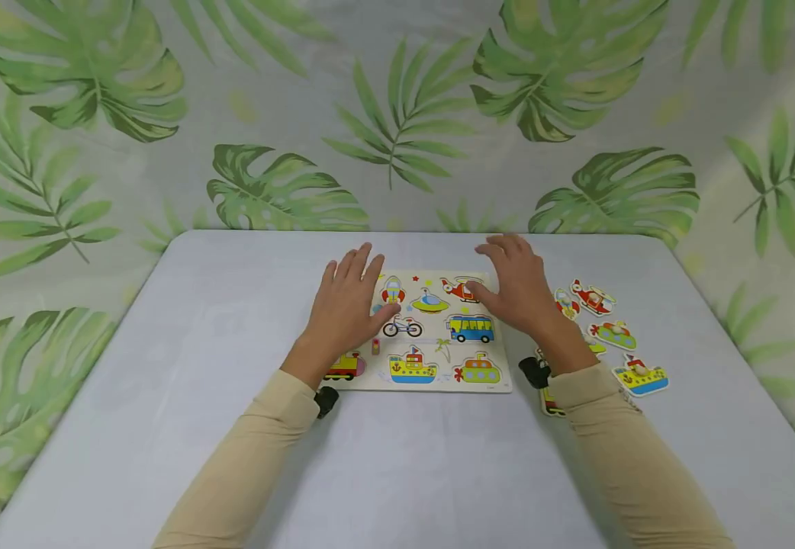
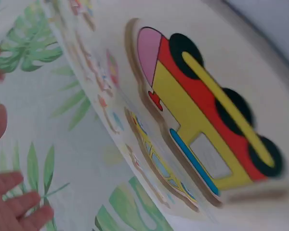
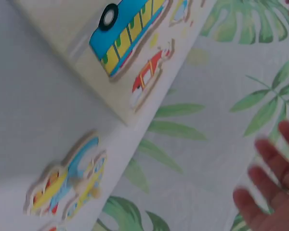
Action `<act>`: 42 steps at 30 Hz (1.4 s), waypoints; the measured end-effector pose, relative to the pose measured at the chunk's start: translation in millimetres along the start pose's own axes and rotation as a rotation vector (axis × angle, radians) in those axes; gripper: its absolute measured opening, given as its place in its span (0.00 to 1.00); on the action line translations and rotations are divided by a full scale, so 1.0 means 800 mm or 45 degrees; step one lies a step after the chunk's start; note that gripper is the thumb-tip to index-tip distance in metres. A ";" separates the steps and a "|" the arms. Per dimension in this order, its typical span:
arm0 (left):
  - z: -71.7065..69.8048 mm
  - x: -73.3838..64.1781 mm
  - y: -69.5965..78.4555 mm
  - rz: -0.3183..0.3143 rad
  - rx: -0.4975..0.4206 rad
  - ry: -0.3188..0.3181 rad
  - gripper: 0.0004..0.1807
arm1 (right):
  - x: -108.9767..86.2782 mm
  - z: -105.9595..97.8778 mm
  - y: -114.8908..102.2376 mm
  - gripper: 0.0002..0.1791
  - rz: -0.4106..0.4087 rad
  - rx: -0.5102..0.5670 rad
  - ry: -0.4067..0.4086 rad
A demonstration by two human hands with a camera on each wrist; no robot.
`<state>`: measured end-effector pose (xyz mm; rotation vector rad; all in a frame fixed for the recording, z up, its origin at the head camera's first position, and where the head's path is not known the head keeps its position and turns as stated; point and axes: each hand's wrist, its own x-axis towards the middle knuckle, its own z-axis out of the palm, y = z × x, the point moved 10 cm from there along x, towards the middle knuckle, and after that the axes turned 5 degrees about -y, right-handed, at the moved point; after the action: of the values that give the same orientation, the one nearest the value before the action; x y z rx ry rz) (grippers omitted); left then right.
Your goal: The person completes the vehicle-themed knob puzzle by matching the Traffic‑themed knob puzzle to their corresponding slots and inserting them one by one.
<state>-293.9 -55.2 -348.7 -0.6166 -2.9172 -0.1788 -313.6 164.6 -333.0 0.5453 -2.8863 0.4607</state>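
My left hand (image 1: 346,305) and right hand (image 1: 523,290) hover, spread and empty, over the vehicle puzzle board (image 1: 447,383) beside loose vehicle pieces (image 1: 619,336).

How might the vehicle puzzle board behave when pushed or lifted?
The vehicle puzzle board is probably stiff: its slab lies flat with straight edges. Pushed, it would likely slide rather than tip, being broad and low. It seems light for its breadth, given its thin edge.

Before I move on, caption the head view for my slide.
Left hand and right hand hover over a vehicle puzzle board, loose pieces lying to its right on a white table.
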 end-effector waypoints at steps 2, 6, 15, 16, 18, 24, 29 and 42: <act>-0.001 -0.008 -0.004 0.056 -0.083 -0.019 0.41 | -0.007 -0.010 0.000 0.21 -0.057 0.073 0.045; -0.003 -0.029 -0.024 0.083 -0.180 -0.074 0.36 | -0.026 -0.025 0.007 0.08 -0.159 0.117 0.054; -0.009 -0.049 -0.064 0.025 -0.243 -0.197 0.31 | -0.058 -0.039 0.052 0.06 -0.127 0.053 -0.095; -0.007 -0.049 -0.069 0.015 -0.248 -0.211 0.30 | -0.060 -0.042 0.058 0.06 -0.125 0.047 -0.087; 0.000 -0.049 -0.079 -0.011 -0.263 -0.252 0.30 | -0.063 -0.047 0.071 0.06 -0.132 0.042 -0.057; 0.029 -0.051 -0.099 -0.040 -0.336 -0.397 0.33 | -0.067 -0.052 0.108 0.08 -0.061 0.091 -0.064; 0.049 -0.050 -0.104 -0.012 -0.358 -0.488 0.36 | -0.078 -0.059 0.130 0.08 -0.007 0.080 -0.064; 0.080 -0.057 -0.111 0.037 -0.406 -0.700 0.47 | -0.085 -0.044 0.179 0.16 0.203 0.206 -0.188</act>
<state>-297.3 -144.5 -427.2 -0.8743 -3.4342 -0.5610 -301.6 325.4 -353.8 0.3883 -3.0664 0.7115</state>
